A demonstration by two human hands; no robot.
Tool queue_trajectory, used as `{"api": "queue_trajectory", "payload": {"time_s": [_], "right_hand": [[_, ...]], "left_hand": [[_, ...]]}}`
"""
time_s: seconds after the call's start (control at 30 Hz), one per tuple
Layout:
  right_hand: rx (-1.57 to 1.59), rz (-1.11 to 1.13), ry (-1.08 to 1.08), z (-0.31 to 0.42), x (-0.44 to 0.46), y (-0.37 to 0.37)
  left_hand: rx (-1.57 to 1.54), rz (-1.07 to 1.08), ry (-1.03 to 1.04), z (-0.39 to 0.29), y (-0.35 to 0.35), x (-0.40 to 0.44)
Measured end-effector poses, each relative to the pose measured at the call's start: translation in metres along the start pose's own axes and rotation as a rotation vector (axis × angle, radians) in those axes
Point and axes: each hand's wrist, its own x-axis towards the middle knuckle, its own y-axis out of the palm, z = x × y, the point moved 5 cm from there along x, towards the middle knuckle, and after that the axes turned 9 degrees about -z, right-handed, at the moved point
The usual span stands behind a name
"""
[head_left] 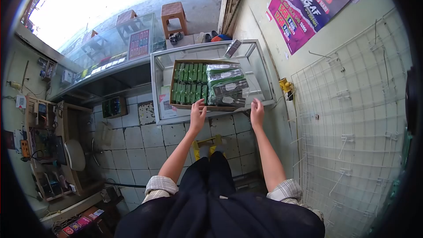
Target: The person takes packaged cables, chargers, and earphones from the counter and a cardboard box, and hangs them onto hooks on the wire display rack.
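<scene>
A shallow cardboard box [172,94] rests on the glass display case [155,79]. Inside it, green packets [189,72] stand in two rows at the left, and dark packets in clear plastic [229,87] lie stacked at the right, partly over the box's edge. My left hand [198,113] is at the box's near edge, fingers apart, with nothing visible in it. To the right of the box, beyond its near right corner, my right hand [257,112] is open with its fingers spread and holds nothing.
A small packaged item [232,48] lies at the case's far edge. Another glass case [110,53] stands to the left, with stools [174,17] behind. A wire rack [348,128] lines the right wall. Below, a yellow stool [197,149] is by my feet.
</scene>
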Motion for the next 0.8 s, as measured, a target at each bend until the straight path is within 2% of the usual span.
{"api": "queue_trajectory", "payload": {"time_s": [0.07,0.17,0.23,0.33,0.47,0.57,0.63,0.8], "right_hand": [[0.067,-0.003,0.024,-0.010,0.031,0.025],[-0.051,0.011,-0.010,-0.029,0.055,0.052],[-0.090,0.059,-0.081,-0.017,0.055,0.064],[-0.144,0.031,-0.144,0.005,0.047,0.063],[-0.100,0.035,-0.115,0.019,0.038,0.058],[0.061,-0.004,-0.070,0.030,0.033,0.052],[0.306,-0.024,-0.036,0.047,0.028,0.045],[0.494,-0.017,0.080,0.103,0.007,0.001]], "left_hand": [[-0.010,-0.031,-0.034,0.000,0.023,0.024],[0.035,-0.041,-0.067,0.019,0.044,0.043],[0.071,-0.025,-0.057,0.027,0.058,0.047],[0.157,-0.144,-0.080,0.033,0.057,0.046],[0.188,-0.225,-0.068,0.028,0.049,0.038],[0.136,-0.264,-0.027,0.019,0.042,0.032],[-0.323,-0.336,-0.063,0.000,0.036,0.028],[-0.456,-0.266,0.027,-0.092,0.014,0.020]]}}
